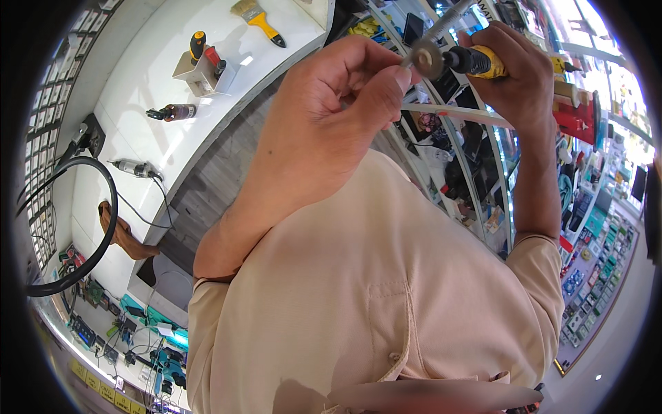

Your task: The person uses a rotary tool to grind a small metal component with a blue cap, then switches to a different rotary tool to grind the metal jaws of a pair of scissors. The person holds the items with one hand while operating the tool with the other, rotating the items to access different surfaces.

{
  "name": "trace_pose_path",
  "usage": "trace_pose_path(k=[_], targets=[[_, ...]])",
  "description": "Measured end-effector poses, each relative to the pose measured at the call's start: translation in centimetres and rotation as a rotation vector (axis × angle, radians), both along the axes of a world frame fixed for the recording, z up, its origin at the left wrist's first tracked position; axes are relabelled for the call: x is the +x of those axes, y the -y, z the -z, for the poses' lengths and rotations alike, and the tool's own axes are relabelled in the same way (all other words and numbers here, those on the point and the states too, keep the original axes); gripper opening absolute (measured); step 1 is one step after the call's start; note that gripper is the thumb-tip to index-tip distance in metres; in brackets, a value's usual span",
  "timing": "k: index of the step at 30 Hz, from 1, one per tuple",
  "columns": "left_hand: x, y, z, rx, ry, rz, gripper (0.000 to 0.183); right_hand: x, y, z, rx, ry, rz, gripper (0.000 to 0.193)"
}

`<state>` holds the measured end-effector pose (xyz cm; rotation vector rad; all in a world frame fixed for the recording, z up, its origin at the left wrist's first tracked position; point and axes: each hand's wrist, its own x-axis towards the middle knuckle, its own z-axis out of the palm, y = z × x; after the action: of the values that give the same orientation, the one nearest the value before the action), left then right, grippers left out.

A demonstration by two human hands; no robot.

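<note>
My right hand [517, 79] is wrapped round the yellow-and-black handle [488, 62] of a tool, raised at the upper right. A round, dull metal disc [428, 59] sits at the tool's black front end. Beside the disc, my left hand [331, 110] has its thumb and forefinger pinched together at the disc's left edge. What lies between those fingertips is too small to make out. A grey rod [447, 21] slants up behind the disc; whether it touches the disc I cannot tell.
On the white counter [131, 124] at left are a paintbrush [258, 21], a holder [200, 76] with screwdriver-like handles, a small dark bottle [172, 112] and a corded grey tool [135, 168]. A black cable [110, 207] loops there. Crowded glass shelves [476, 159] stand at right.
</note>
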<state>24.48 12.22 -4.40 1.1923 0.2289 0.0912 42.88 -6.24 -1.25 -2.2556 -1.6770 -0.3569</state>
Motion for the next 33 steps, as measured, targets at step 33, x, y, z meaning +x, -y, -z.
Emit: trace_pose_path(k=[33], targets=[[0.6, -0.3, -0.4, -0.205, -0.012, 0.066, 0.038, 0.2, 0.4, 1.0, 0.070, -0.071, 0.041, 0.017]])
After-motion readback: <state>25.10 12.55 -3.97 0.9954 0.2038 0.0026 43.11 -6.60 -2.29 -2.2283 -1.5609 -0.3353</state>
